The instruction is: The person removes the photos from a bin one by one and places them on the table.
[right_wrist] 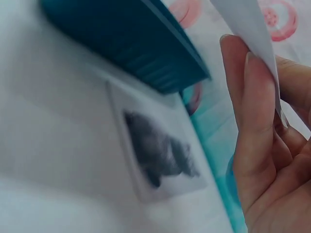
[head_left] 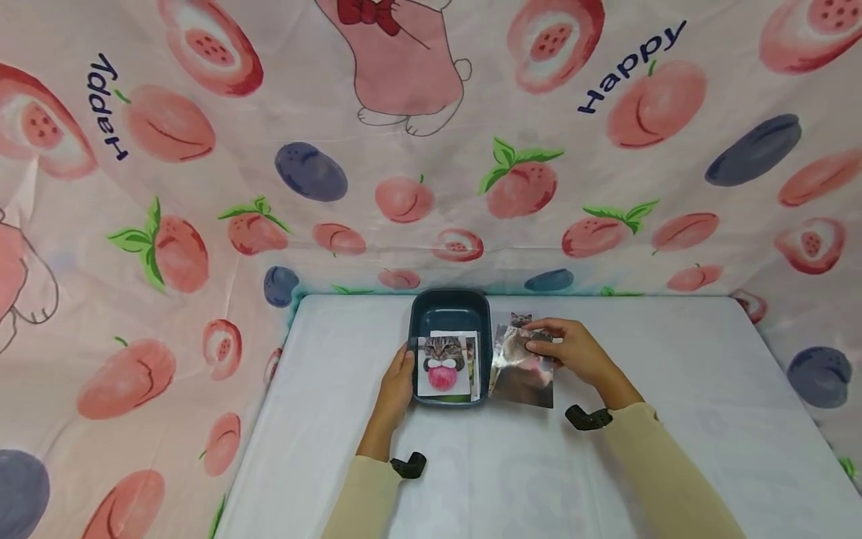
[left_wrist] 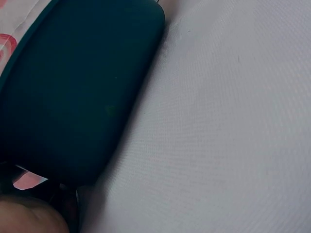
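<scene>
A dark teal plastic tray (head_left: 450,301) stands near the table's far edge. Inside it lie several photo cards, the top one a tabby cat picture (head_left: 442,367) with a pink ball shape. My left hand (head_left: 394,393) holds the tray by its left side; part of that hand shows at the lower left of the left wrist view. Between thumb and fingers my right hand (head_left: 582,355) pinches a glossy photo card (head_left: 521,373), raised just right of the tray. Its white back shows in the right wrist view. Beneath it, another photo card (right_wrist: 158,150) with a dark furry animal lies on the table.
A white cloth covers the table (head_left: 323,374). Behind and beside it hangs a pink curtain (head_left: 404,165) printed with fruit. Each wrist carries a small black camera mount, such as the right one (head_left: 588,418).
</scene>
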Tool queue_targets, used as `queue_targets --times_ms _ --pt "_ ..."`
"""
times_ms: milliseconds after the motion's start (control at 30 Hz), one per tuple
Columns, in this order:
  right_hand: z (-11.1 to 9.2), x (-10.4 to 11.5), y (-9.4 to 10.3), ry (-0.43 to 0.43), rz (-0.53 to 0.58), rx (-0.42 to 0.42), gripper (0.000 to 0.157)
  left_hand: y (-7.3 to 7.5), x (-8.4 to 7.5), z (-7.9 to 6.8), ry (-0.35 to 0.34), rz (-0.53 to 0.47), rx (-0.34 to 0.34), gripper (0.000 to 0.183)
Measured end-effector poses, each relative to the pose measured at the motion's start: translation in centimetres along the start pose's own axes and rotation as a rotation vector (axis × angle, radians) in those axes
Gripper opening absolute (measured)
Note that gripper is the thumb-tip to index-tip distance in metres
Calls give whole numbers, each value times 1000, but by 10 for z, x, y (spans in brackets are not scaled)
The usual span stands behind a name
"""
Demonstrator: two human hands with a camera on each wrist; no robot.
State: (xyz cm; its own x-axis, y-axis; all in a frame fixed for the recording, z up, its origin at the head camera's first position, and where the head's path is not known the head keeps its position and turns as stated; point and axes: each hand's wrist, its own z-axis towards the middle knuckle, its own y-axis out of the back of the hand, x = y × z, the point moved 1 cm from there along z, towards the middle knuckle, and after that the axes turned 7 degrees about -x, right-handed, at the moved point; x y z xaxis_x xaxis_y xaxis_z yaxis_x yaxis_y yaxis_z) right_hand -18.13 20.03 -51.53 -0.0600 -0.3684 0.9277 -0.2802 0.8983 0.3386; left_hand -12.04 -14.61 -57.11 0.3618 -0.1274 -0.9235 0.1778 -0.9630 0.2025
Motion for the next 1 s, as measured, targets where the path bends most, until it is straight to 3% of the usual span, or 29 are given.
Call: queue_targets --times_ms 400,667,1000 --pt "-23 -46 -11 -35 -133 -10 35 2 5 -4 12 13 -6 60" --pt "-27 -55 -23 43 -272 -96 27 1 0 -4 7 11 -5 57" --pt "-30 -55 -27 125 -348 -175 35 -1 -2 -2 1 5 0 56"
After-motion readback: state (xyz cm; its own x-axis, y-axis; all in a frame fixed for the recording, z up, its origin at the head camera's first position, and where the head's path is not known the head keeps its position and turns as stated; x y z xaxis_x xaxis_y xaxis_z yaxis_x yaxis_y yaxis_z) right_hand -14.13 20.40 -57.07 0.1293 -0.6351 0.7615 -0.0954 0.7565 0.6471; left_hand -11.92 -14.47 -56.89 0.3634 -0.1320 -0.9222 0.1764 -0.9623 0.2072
